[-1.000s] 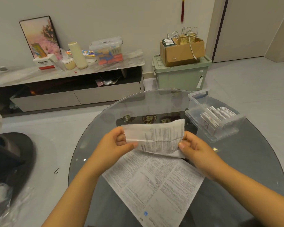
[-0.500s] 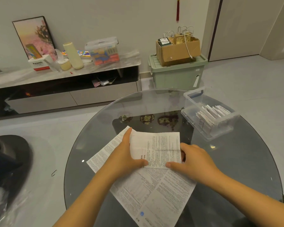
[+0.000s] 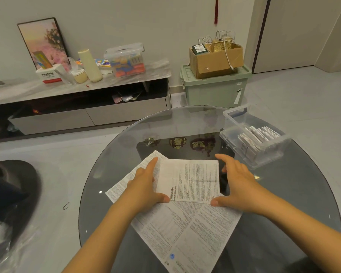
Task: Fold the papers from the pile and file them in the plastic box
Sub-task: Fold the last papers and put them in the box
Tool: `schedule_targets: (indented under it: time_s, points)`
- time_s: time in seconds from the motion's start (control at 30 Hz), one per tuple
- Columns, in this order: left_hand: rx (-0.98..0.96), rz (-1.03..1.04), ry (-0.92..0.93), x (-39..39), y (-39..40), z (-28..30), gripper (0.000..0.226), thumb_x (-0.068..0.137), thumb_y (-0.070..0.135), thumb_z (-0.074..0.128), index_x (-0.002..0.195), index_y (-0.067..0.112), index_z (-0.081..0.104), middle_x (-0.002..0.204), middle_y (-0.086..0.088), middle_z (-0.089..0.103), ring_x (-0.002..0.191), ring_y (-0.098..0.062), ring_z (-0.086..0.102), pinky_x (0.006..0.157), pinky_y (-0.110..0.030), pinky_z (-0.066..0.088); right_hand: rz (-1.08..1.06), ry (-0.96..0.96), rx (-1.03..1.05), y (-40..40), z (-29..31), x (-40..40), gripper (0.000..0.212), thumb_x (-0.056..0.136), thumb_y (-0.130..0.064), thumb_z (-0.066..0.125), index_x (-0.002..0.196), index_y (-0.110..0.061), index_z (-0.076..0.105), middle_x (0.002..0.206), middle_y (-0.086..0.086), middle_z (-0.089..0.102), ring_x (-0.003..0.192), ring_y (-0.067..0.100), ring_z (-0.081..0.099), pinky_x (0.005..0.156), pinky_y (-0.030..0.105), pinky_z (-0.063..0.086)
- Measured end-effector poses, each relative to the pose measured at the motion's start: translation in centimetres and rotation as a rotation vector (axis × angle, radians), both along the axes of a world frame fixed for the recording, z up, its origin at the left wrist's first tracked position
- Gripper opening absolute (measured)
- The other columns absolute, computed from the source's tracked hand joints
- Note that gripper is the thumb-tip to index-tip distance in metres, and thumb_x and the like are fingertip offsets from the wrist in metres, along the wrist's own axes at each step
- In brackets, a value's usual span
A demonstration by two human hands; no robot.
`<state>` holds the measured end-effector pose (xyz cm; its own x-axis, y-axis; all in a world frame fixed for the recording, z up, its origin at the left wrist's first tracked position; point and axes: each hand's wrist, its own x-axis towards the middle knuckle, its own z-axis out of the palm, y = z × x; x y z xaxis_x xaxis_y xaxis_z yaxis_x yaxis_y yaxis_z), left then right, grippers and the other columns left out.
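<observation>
A folded printed paper (image 3: pixel 193 179) lies flat on top of the pile of unfolded sheets (image 3: pixel 185 231) on the round glass table (image 3: pixel 114 194). My left hand (image 3: pixel 146 184) lies flat along the paper's left edge, fingers straight, thumb on its near corner. Spread open at the right edge is my right hand (image 3: pixel 234 182), its thumb touching the near right corner and its fingers reaching past the far corner. The clear plastic box (image 3: pixel 268 152) stands at the table's right side and holds several folded papers (image 3: pixel 254 137) on edge.
A low TV cabinet (image 3: pixel 77 103) with a lidded clear container, a bottle and a framed picture runs along the wall. A green storage bin (image 3: pixel 215 91) with a cardboard box on top stands behind the table. A dark chair sits at the left.
The folded paper was held up between both hands, then laid down on the pile. Both hands have let go of it and now lie spread along its left and right edges.
</observation>
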<state>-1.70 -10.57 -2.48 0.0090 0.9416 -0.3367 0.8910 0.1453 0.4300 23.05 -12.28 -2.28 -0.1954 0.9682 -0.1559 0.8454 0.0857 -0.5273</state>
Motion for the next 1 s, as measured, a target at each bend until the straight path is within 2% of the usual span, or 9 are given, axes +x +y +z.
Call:
schedule_targets:
  time_s: [0.1,0.2,0.3,0.47,0.57,0.67,0.73,0.8,1.0]
  points:
    - [0.089,-0.038,0.015,0.2,-0.5,0.3,0.108,0.071,0.038,0.080,0.147,0.043,0.003,0.135,0.009,0.029,0.123,-0.021,0.038,0.104,-0.044,0.041,-0.001,0.102,0.013,0.3,-0.5,0.1,0.104,0.072,-0.042,0.076,0.141,-0.046,-0.001,0.122,-0.017,0.031,0.120,0.009,0.030,0.110,0.038,0.026]
    - [0.158,-0.164,-0.032,0.9,-1.2,0.7,0.092,0.075,0.036,0.076,0.144,0.046,0.015,0.122,0.018,0.029,0.119,-0.015,0.037,0.103,-0.038,0.041,-0.016,0.267,0.068,0.5,-0.7,0.0,0.057,0.086,-0.029,0.064,0.124,-0.055,0.031,0.101,-0.020,0.055,0.106,0.006,0.043,0.095,0.023,0.038]
    - [0.169,-0.314,-0.062,2.0,-2.1,0.6,0.073,0.080,0.040,0.070,0.140,0.043,0.029,0.119,0.021,0.032,0.117,-0.009,0.039,0.103,-0.032,0.040,-0.006,0.209,0.129,0.6,-0.8,-0.2,0.027,0.090,-0.025,0.058,0.113,-0.039,0.060,0.094,-0.022,0.053,0.095,0.000,0.044,0.075,0.008,0.034]
    - [0.283,-0.445,-0.017,3.5,-2.6,-0.1,0.056,0.088,0.046,0.058,0.139,0.037,0.037,0.132,0.021,0.033,0.122,-0.006,0.030,0.106,-0.023,0.027,-0.021,0.024,0.109,0.9,-1.5,-0.2,0.045,0.090,-0.033,0.056,0.133,-0.035,0.044,0.135,-0.011,0.039,0.125,0.010,0.025,0.104,0.025,0.020]
    - [0.319,-0.495,0.038,3.9,-2.3,-0.6,0.052,0.091,0.046,0.053,0.139,0.036,0.038,0.136,0.019,0.034,0.125,-0.005,0.029,0.105,-0.021,0.021,-0.001,0.014,0.112,1.3,-1.5,-0.4,0.051,0.091,-0.037,0.054,0.139,-0.034,0.036,0.141,-0.015,0.035,0.130,0.011,0.022,0.105,0.027,0.014]
    - [0.334,-0.499,0.060,4.0,-2.1,-0.7,0.052,0.091,0.048,0.051,0.139,0.036,0.037,0.136,0.018,0.034,0.125,-0.006,0.030,0.105,-0.021,0.022,-0.015,0.116,0.131,1.9,-1.6,-0.6,0.044,0.090,-0.031,0.058,0.131,-0.033,0.045,0.120,-0.014,0.045,0.114,0.007,0.035,0.099,0.021,0.026]
    - [0.323,-0.501,0.070,3.9,-2.2,-0.5,0.056,0.090,0.052,0.051,0.140,0.036,0.035,0.138,0.017,0.033,0.126,-0.006,0.029,0.106,-0.023,0.024,-0.047,0.194,0.134,2.2,-1.4,-0.8,0.032,0.089,-0.026,0.061,0.119,-0.032,0.054,0.104,-0.014,0.050,0.091,0.000,0.046,0.079,0.013,0.039]
    - [0.299,-0.499,0.079,3.9,-2.4,-0.3,0.062,0.087,0.057,0.051,0.142,0.038,0.031,0.139,0.017,0.031,0.126,-0.007,0.028,0.107,-0.025,0.025,-0.075,0.217,0.109,2.3,-1.1,-0.8,0.024,0.088,-0.023,0.061,0.110,-0.032,0.056,0.088,-0.012,0.054,0.072,0.001,0.051,0.061,0.011,0.036]
    - [0.279,-0.544,0.085,4.2,-3.0,0.4,0.082,0.077,0.074,0.048,0.146,0.039,0.017,0.145,0.018,0.026,0.132,-0.006,0.025,0.113,-0.032,0.023,-0.117,0.427,-0.100,1.5,0.2,-0.9,0.019,0.090,-0.008,0.053,0.095,-0.024,0.062,0.063,0.007,0.066,0.047,0.006,0.061,0.051,0.018,0.046]
